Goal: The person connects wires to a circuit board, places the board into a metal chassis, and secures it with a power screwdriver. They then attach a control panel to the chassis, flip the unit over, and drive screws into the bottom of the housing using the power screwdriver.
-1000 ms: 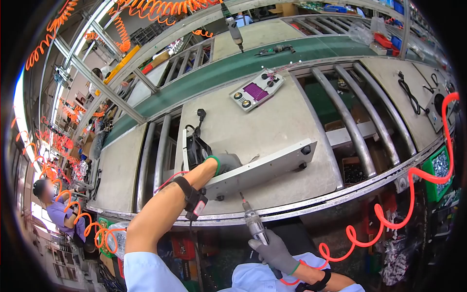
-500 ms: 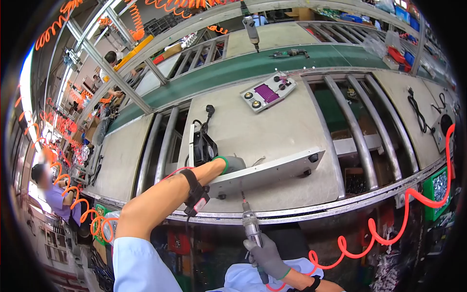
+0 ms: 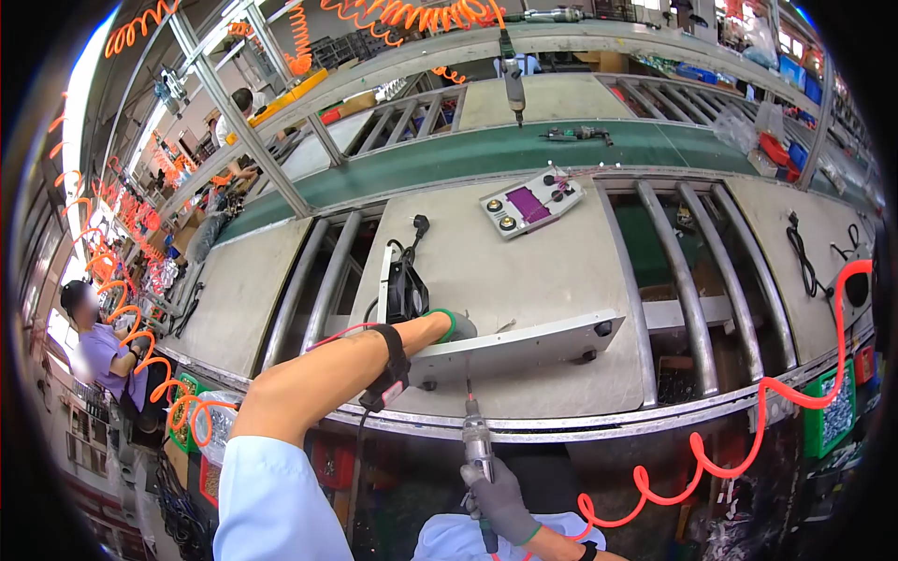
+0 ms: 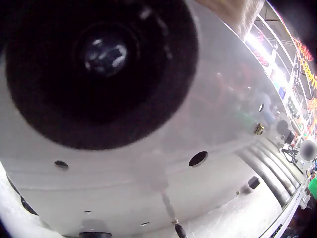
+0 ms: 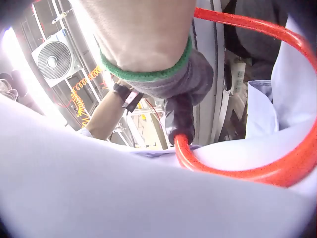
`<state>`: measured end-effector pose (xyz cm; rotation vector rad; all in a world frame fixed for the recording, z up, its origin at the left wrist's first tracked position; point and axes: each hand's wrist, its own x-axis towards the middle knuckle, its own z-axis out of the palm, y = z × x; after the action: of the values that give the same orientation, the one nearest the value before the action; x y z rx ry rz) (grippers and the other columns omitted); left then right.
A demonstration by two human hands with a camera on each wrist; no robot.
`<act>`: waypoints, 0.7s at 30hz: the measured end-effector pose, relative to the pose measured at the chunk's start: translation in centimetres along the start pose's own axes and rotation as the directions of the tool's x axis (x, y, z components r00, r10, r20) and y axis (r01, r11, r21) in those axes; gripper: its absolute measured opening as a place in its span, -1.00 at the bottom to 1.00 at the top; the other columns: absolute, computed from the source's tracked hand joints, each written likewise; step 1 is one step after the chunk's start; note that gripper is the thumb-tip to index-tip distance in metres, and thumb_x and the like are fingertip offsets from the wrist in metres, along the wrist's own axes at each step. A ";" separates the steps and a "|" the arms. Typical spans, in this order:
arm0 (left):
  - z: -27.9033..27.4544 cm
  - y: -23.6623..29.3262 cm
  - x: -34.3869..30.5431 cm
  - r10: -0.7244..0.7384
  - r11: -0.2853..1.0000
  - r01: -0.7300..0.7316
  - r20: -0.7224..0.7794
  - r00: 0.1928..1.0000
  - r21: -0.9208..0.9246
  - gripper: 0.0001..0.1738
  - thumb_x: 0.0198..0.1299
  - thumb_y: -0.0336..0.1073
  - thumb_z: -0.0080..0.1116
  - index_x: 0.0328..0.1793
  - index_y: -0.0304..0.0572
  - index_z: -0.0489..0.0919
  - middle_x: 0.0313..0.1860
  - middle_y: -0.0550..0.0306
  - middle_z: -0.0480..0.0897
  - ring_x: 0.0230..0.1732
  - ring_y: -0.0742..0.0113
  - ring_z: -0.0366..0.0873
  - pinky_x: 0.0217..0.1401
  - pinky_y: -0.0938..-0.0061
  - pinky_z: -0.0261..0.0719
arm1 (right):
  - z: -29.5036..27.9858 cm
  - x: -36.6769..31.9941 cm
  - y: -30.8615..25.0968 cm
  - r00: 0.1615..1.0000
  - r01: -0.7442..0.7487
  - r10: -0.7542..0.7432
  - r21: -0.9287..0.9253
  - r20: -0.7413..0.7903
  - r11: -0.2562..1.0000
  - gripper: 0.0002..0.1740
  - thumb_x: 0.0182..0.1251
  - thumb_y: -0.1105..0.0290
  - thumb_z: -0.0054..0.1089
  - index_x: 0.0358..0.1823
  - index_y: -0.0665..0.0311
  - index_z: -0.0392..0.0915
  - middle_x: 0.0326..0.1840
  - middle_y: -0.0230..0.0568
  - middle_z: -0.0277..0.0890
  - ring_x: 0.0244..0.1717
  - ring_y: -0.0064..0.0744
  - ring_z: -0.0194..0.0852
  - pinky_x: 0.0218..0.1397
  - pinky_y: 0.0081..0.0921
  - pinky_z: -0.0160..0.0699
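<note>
A long grey metal panel [image 3: 524, 353] with black round feet stands on its edge on the pale board [image 3: 561, 262]. My gloved left hand [image 3: 456, 325] is behind the panel's left part; its fingers are hidden by the panel. My gloved right hand [image 3: 500, 502] grips a power screwdriver [image 3: 477, 444], whose bit points up at the panel's near face; whether the tip touches cannot be told. In the left wrist view one foot [image 4: 104, 64] looms large, with the panel's holes and the screwdriver [image 4: 179, 229] below. The right wrist view shows the driver's dark rear end [image 5: 179, 119] with a red hose.
Left of the panel lies a black fan-like part [image 3: 404, 292] with a plug cable. Behind is a grey unit with a purple section [image 3: 530, 204]. Rollers [image 3: 675, 290] flank the board. A red coiled hose [image 3: 697, 458] hangs at right; another driver [image 3: 513, 84] hangs above. A person [image 3: 103, 351] is at far left.
The head view has shifted, so the bench appears lower and farther right. The driver now looks more upright, with its bit against or over the panel's face. My left hand remains behind the panel.
</note>
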<state>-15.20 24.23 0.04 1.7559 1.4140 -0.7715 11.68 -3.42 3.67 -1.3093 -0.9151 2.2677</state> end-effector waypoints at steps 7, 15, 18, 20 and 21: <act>0.0 -0.1 -0.8 -0.055 0.994 0.054 -0.013 0.998 -0.098 -0.56 0.19 -0.16 0.21 0.13 -0.20 0.75 -0.04 0.06 0.80 -0.11 0.22 0.66 0.02 0.16 0.59 | -0.7 -0.4 -0.4 0.999 0.034 -0.032 -0.043 0.034 0.999 -0.58 0.42 0.13 0.35 0.06 0.25 0.43 -0.48 -0.34 0.45 -0.62 -0.60 0.45 -0.59 -0.54 0.48; 0.4 -0.9 -5.3 -0.029 1.000 0.027 -0.131 0.991 -0.014 -0.50 0.11 -0.16 0.22 0.11 -0.33 0.75 -0.05 -0.04 0.80 -0.12 0.13 0.66 -0.01 0.13 0.61 | -7.6 -4.5 -0.3 0.995 0.098 -0.095 -0.211 0.027 0.972 -0.57 0.38 0.15 0.39 0.06 0.25 0.44 -0.45 -0.38 0.46 -0.58 -0.64 0.44 -0.53 -0.56 0.48; -5.2 6.0 -12.6 -0.261 0.958 0.237 -0.151 0.953 -0.163 -0.60 0.18 -0.13 0.24 -0.06 -0.33 0.77 -0.18 -0.12 0.80 -0.26 0.15 0.76 -0.14 0.21 0.69 | -10.3 -5.9 0.5 0.957 0.232 -0.268 -0.262 -0.108 0.937 -0.46 0.27 0.26 0.43 0.21 0.32 0.48 -0.14 -0.21 0.58 -0.21 -0.45 0.54 -0.14 -0.44 0.54; -8.5 6.6 -12.8 -0.274 0.952 0.217 -0.281 0.920 -0.217 -0.64 0.25 -0.11 0.22 -0.16 -0.32 0.75 -0.28 -0.13 0.77 -0.39 0.21 0.76 -0.22 0.26 0.71 | -12.8 -6.3 1.8 0.925 0.294 -0.354 -0.335 -0.136 0.895 -0.41 0.29 0.23 0.39 0.30 0.32 0.49 -0.03 -0.09 0.63 -0.05 -0.32 0.60 0.03 -0.36 0.57; -10.2 6.5 -12.4 -0.223 0.974 0.192 -0.379 0.898 -0.117 -0.64 0.28 -0.10 0.21 -0.18 -0.31 0.73 -0.33 -0.15 0.76 -0.45 0.23 0.75 -0.25 0.27 0.72 | -13.7 -6.6 1.9 0.924 0.278 -0.349 -0.347 -0.160 0.896 -0.41 0.29 0.23 0.39 0.29 0.32 0.49 -0.04 -0.09 0.63 -0.07 -0.32 0.60 0.02 -0.35 0.57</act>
<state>-11.39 25.38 16.93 1.7826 1.8958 -0.4776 26.82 -3.88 1.58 -1.3869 -1.3444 1.7394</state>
